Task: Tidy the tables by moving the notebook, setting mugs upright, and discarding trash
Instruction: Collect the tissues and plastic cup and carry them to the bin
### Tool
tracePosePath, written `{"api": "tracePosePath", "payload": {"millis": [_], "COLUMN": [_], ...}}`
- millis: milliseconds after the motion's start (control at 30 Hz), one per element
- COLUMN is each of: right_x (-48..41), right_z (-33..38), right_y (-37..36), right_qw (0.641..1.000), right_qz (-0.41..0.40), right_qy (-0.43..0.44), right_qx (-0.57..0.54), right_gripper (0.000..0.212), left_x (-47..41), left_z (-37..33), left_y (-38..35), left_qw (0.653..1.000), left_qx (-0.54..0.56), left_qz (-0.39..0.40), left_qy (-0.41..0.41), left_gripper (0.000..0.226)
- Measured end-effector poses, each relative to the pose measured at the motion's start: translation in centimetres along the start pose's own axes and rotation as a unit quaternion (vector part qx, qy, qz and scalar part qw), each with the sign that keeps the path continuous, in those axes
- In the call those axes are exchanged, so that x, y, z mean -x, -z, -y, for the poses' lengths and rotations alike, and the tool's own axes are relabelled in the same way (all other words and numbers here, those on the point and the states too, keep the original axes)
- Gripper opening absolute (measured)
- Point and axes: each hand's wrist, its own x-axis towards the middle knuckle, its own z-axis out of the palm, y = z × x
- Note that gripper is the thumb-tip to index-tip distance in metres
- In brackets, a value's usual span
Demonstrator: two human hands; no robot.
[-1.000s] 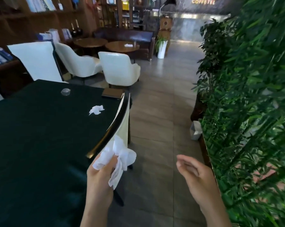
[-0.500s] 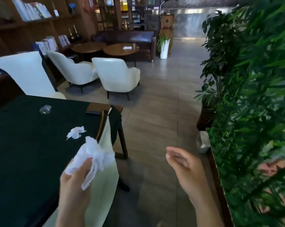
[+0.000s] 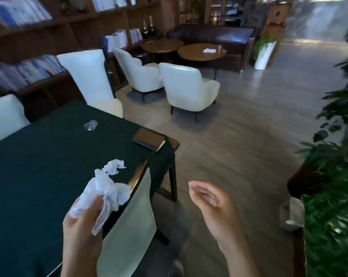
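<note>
My left hand (image 3: 83, 226) grips a crumpled white tissue (image 3: 105, 193) above the near edge of the dark green table (image 3: 39, 166). A second crumpled tissue (image 3: 115, 165) lies on the table just beyond it. A brown notebook (image 3: 149, 139) rests on the table's far right corner. A small clear glass (image 3: 90, 125) lies on its side farther back on the table. My right hand (image 3: 211, 204) hovers over the floor to the right of the table, empty, with its fingers curled loosely apart.
A white chair (image 3: 129, 232) is tucked at the table's near edge by my left hand. More white chairs (image 3: 189, 88) and round wooden tables (image 3: 201, 51) stand beyond. Green plants (image 3: 333, 176) line the right side, with a pale bin (image 3: 292, 214) at their foot.
The view swung left and closer to the table, so the notebook and glass show more fully. My left hand still holds the tissue; my right hand stays empty.
</note>
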Motion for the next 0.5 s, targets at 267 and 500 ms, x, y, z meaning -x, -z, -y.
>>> {"api": "tracePosePath", "payload": {"millis": [267,500], "right_x": [-10.4,-19.5], "right_z": [2.4,0.8], "right_y": [-9.0,-21.4], "right_qw": [0.985,0.927], "right_qz": [0.164,0.33], "right_qy": [0.028,0.025], "right_qx": [0.042,0.178], "right_gripper": [0.017,0.015], "left_x": [-9.5,-17.5], "left_z": [-0.2,1.9], "left_y": [0.9,1.9], "left_qw": [0.995,0.977], "left_qx": [-0.038,0.092], "left_qz": [-0.076,-0.19], "left_qy": [-0.042,0.025], "left_gripper": [0.026,0.021]}}
